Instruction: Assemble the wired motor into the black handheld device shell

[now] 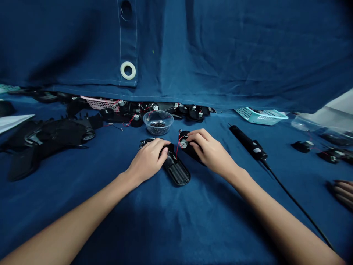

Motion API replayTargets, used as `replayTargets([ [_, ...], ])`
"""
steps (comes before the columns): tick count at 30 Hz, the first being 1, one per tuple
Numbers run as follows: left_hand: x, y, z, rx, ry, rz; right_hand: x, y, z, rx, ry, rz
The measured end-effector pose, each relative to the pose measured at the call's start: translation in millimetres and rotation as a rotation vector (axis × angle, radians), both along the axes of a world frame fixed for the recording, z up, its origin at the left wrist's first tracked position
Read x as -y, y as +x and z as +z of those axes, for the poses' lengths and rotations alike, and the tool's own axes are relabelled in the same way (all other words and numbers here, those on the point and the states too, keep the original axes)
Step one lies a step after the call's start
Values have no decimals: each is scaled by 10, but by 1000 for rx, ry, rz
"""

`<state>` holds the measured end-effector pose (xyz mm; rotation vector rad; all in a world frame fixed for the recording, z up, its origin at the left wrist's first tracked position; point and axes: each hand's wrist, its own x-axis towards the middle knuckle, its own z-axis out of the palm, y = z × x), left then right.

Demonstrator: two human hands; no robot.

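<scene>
My left hand (149, 159) is closed over the upper part of a black plastic housing (178, 171). The housing's grooved, rounded end, which looks like a battery compartment, points toward me. My right hand (211, 149) has its fingers bent around a second black shell (195, 151), tilted beside the first. A small round silvery motor (183, 144) sits in that shell by my fingertips. Thin red wires (178, 147) run between the two pieces. My fingers and palm hide much of both parts. Just beyond stands a clear bowl (158, 123) with many tiny dark screws.
A black corded electric screwdriver (248, 142) lies to the right. Black parts pile up at left (52, 138). A pink basket (100, 104) and a teal basket (260, 115) stand under the blue curtain (220, 55). Another person's hand (344, 192) rests at the right edge.
</scene>
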<state>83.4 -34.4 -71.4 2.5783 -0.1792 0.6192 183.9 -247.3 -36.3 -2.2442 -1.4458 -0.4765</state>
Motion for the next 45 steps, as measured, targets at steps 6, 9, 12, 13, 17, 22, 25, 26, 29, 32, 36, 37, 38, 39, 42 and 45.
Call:
replayTargets([
  [6,15,2,-24,-73,-121,-56,6,-4,5,-27,-6,6],
  [9,15,6,-32,-50,-93,-60,7,-4,12,-54,-9,7],
  [12,17,10,-33,10,-50,-65,5,3,13,-85,-11,9],
  [13,19,10,-31,36,-36,-50,4,8,11,-96,-13,9],
  [17,32,5,-23,127,29,21,1,29,-8,-119,-38,17],
  [22,52,-6,-39,162,116,0,2,15,-11,-117,-72,21],
  [25,52,-9,-40,156,136,-7,3,-24,22,-106,-84,27],
  [26,50,-9,-36,156,129,-4,3,-42,38,-96,-91,28],
  [29,40,-5,-14,161,71,3,2,-105,91,-32,-120,27],
  [32,26,8,-1,163,41,-32,-1,-164,131,52,-151,29],
  [36,10,19,-11,190,78,-97,-4,-204,146,122,-176,40],
  [37,8,18,-13,203,87,-111,-4,-207,145,132,-175,45],
  [38,9,14,-13,215,92,-121,-2,-208,142,142,-170,50],
  [39,10,10,-11,227,94,-124,0,-209,139,149,-163,53],
  [42,19,-6,3,246,83,-99,7,-205,133,155,-148,59],
  [45,22,-13,11,281,72,-66,9,-200,131,139,-148,51],
])
